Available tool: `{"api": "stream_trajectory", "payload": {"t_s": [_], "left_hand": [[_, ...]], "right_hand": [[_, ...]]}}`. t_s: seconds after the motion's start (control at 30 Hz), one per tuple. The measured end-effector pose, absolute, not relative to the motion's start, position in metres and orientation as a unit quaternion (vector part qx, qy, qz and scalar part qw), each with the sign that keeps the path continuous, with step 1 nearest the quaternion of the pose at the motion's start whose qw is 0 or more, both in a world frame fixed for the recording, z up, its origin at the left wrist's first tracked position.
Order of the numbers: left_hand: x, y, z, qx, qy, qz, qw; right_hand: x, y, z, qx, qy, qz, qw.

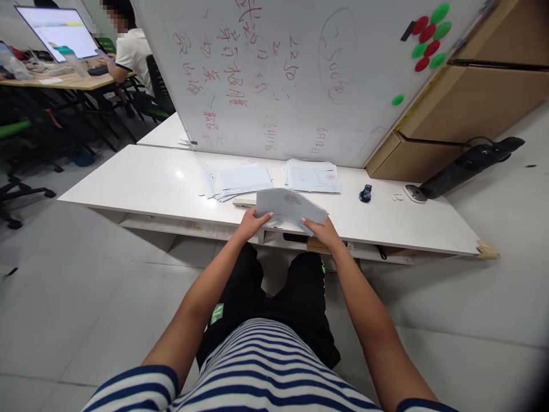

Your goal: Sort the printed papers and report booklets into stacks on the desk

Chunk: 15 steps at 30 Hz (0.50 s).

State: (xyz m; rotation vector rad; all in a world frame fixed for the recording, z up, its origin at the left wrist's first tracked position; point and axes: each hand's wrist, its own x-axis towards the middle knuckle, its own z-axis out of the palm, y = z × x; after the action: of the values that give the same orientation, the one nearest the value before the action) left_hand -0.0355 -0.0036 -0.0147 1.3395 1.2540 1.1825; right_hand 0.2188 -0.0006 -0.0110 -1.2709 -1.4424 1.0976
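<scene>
A small bundle of white printed papers (291,205), with a round red stamp mark on the top one, is held between both hands above the front edge of the white desk (141,183). My left hand (251,222) grips its left end, thumb on top. On the right end, my right hand (322,228) pinches the papers the same way; the sheets bow a little. Behind them lie two piles: a spread left stack of papers (244,177) and a neater right stack of papers (315,174). A flat beige object (244,203) lies beside my left hand, partly covered.
A whiteboard (274,74) with red writing and magnets stands behind the desk. To the right are a dark small item (365,193), a black upright device (463,166) and cardboard boxes (484,103). A seated person (132,54) is at another table, far left.
</scene>
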Motion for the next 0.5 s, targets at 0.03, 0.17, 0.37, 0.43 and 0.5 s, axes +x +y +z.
{"api": "stream_trajectory", "payload": {"t_s": [0.03, 0.17, 0.37, 0.43, 0.5], "left_hand": [[-0.034, -0.004, -0.017, 0.537, 0.505, 0.490, 0.466], [-0.032, 0.000, -0.021, 0.511, 0.486, 0.525, 0.476], [-0.026, 0.007, -0.023, 0.496, 0.516, 0.524, 0.461], [-0.024, 0.006, -0.023, 0.516, 0.530, 0.523, 0.423], [-0.023, 0.006, -0.025, 0.540, 0.539, 0.516, 0.390]], "right_hand": [[0.216, -0.001, -0.009, -0.514, -0.597, 0.428, 0.443], [0.205, -0.004, -0.004, -0.510, -0.603, 0.387, 0.476], [0.187, -0.011, -0.024, -0.519, -0.602, 0.392, 0.463], [0.187, -0.012, -0.027, -0.514, -0.603, 0.386, 0.473], [0.188, -0.011, -0.028, -0.516, -0.598, 0.376, 0.484]]}}
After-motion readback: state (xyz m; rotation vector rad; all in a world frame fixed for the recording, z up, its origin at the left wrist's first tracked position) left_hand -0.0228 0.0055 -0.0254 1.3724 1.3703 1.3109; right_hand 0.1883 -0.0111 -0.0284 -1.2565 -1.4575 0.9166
